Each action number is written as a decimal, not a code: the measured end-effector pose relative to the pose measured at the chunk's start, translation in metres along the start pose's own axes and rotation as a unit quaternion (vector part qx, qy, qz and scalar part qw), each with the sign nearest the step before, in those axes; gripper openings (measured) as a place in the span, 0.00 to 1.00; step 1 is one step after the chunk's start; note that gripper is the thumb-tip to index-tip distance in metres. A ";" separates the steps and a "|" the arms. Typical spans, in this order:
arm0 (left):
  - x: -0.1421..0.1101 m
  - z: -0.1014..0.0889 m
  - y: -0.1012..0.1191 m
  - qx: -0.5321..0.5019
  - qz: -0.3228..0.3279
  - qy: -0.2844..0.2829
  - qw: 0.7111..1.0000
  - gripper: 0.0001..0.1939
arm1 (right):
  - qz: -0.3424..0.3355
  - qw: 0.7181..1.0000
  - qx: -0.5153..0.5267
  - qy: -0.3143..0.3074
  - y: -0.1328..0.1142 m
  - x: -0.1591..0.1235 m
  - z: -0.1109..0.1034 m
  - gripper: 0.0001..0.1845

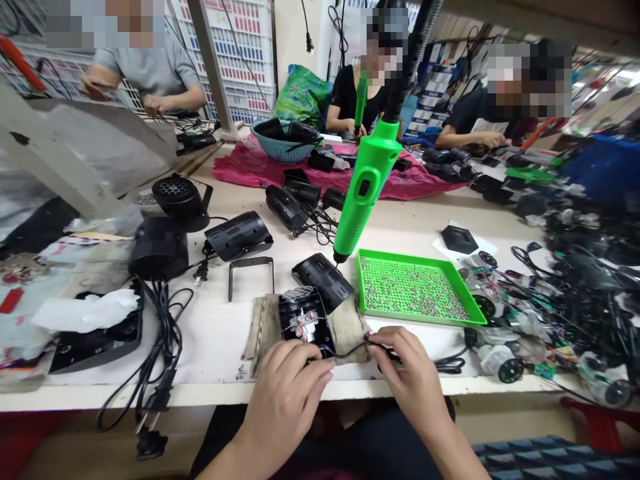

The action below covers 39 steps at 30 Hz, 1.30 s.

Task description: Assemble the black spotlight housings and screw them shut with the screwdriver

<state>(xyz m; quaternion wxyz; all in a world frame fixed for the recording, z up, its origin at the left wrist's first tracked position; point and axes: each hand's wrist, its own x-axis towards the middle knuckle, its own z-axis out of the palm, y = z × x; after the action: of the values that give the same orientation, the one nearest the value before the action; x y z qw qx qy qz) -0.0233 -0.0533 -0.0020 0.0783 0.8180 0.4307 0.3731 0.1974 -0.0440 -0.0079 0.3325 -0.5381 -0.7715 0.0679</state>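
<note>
An opened black lamp housing [303,317] lies on a beige cloth pad [349,327], with thin wires and a whitish part inside. My left hand [287,387] is at its near edge, fingers curled together; its fingertips and whatever they grip are hidden. A black cable [350,351] runs from the housing's near end to my right hand [410,373], which pinches it between thumb and fingers. Just behind lies a separate black half shell [323,281]. Above that hangs a green electric screwdriver [367,183], its bit pointing down.
A green tray [477,317] of small screws stands right of the pad. Lamp parts and cables [540,320] are heaped farther right. Black lamps [237,235], a bracket [251,262] and a cable bundle [163,327] lie left. Several co-workers sit across the table, near a blue basket [286,150].
</note>
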 end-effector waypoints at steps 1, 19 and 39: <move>-0.001 0.000 0.000 0.001 -0.004 0.002 1.000 0.10 | -0.001 1.000 0.006 0.017 -0.001 -0.001 0.000 0.05; -0.019 -0.004 -0.006 0.017 -0.028 0.066 0.997 0.16 | -0.061 0.998 -0.008 -0.015 -0.019 -0.002 0.010 0.14; -0.023 -0.004 -0.010 -0.015 -0.079 0.027 0.996 0.17 | -0.135 0.989 0.046 -0.038 -0.034 0.010 0.016 0.17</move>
<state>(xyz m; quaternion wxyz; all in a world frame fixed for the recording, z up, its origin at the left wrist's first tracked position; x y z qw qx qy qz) -0.0404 -0.0652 -0.0158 0.1078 0.7699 0.4901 0.3943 0.1595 -0.0449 0.0002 0.3334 -0.4099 -0.8454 0.0783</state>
